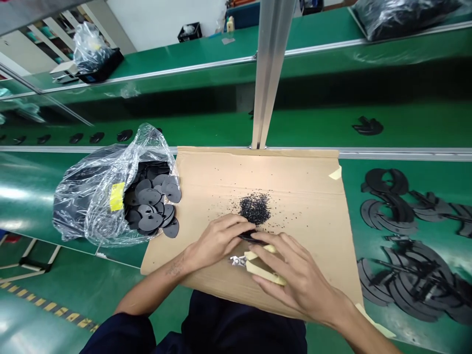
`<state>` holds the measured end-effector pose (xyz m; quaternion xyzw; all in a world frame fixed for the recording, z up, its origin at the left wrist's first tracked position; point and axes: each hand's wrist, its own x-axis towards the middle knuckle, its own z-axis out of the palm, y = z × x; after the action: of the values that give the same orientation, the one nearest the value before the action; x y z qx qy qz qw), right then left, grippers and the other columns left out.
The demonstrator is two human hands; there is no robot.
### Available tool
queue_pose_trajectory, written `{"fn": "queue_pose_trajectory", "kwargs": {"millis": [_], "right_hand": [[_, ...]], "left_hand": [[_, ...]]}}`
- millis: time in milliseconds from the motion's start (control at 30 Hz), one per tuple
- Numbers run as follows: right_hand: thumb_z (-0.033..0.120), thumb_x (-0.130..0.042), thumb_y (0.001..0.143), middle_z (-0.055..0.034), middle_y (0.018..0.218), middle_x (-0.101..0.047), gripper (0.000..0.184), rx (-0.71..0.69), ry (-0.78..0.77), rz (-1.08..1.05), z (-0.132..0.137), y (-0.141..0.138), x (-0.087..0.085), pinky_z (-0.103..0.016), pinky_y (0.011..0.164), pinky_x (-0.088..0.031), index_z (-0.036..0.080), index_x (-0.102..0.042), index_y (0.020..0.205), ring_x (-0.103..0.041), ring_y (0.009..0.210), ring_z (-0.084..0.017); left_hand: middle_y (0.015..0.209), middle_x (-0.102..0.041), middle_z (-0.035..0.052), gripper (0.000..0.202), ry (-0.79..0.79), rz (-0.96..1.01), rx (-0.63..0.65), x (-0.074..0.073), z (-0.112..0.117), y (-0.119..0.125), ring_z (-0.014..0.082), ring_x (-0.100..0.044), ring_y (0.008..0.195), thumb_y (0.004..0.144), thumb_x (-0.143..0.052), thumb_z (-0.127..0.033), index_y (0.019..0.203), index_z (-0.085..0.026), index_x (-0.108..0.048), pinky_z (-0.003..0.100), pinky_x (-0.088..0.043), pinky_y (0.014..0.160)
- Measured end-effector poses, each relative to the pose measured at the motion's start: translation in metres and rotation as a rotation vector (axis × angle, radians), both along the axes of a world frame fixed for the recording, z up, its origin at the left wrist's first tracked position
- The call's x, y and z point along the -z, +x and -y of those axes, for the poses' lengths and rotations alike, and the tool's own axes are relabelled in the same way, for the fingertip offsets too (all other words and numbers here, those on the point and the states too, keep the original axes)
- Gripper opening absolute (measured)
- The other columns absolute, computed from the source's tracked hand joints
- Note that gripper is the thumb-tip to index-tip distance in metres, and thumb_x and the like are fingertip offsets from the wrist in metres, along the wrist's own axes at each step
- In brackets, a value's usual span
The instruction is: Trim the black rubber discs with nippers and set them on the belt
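My left hand (217,241) rests on a sheet of brown cardboard (295,187), its fingers closed around a flat black plastic part (252,238). My right hand (295,278) grips cutting pliers with cream-yellow handles (260,268); the metal jaws (238,260) poke out toward my left hand. Just beyond both hands lies a small heap of black plastic trimmings (255,208), with loose specks scattered around it.
A clear plastic bag (99,196) spilling several round black parts (155,206) lies left of the cardboard. Black sprue frames and cut pieces (405,246) are spread on the green bench at right. A metal post (271,73) rises behind, beyond it a conveyor carrying black parts (367,127).
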<state>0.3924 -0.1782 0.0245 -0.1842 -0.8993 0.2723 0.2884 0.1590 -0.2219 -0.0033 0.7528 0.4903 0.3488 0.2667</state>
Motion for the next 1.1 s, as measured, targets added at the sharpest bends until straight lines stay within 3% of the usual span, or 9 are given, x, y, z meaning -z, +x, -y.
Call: {"fn": "queue_pose_trajectory", "kwargs": {"millis": [67, 233, 600, 1100], "right_hand": [[0.024, -0.063, 0.097, -0.0151, 0.125, -0.065, 0.035, -0.014, -0.068, -0.057, -0.001, 0.006, -0.004, -0.040, 0.083, -0.059, 0.020, -0.058, 0.131, -0.065, 0.110, -0.025], [0.020, -0.066, 0.094, -0.0105, 0.113, -0.070, 0.038, 0.191, -0.065, -0.086, -0.015, 0.017, -0.003, -0.041, 0.082, -0.057, 0.024, -0.060, 0.131, -0.067, 0.098, -0.025], [0.022, -0.065, 0.097, -0.0131, 0.114, -0.067, 0.039, 0.083, -0.017, -0.034, -0.024, 0.015, 0.000, -0.041, 0.080, -0.056, 0.022, -0.055, 0.134, -0.065, 0.099, -0.026], [0.022, -0.061, 0.101, -0.0099, 0.106, -0.072, 0.030, 0.094, 0.083, 0.073, -0.020, 0.021, -0.003, -0.035, 0.072, -0.049, 0.021, -0.056, 0.130, -0.066, 0.088, -0.022]], "left_hand": [[0.116, -0.071, 0.0126, 0.036, 0.011, 0.013, 0.019, 0.000, 0.002, -0.004, 0.0216, -0.070, 0.106, 0.097, -0.052, -0.009, 0.129, -0.020, -0.065, 0.039, -0.061, 0.092], [0.112, -0.076, 0.0122, 0.031, 0.006, 0.215, -0.002, 0.003, 0.006, -0.006, 0.0207, -0.074, 0.103, 0.095, -0.062, -0.013, 0.124, -0.019, -0.070, 0.035, -0.062, 0.091], [0.114, -0.076, 0.0108, 0.034, 0.026, 0.336, 0.023, 0.001, 0.009, -0.003, 0.0179, -0.073, 0.105, 0.095, -0.062, -0.008, 0.125, -0.020, -0.071, 0.031, -0.062, 0.091], [0.111, -0.077, 0.0108, 0.032, 0.057, 0.319, 0.040, 0.002, 0.009, -0.001, 0.0188, -0.075, 0.100, 0.096, -0.062, -0.011, 0.126, -0.021, -0.070, 0.030, -0.063, 0.086]]}}
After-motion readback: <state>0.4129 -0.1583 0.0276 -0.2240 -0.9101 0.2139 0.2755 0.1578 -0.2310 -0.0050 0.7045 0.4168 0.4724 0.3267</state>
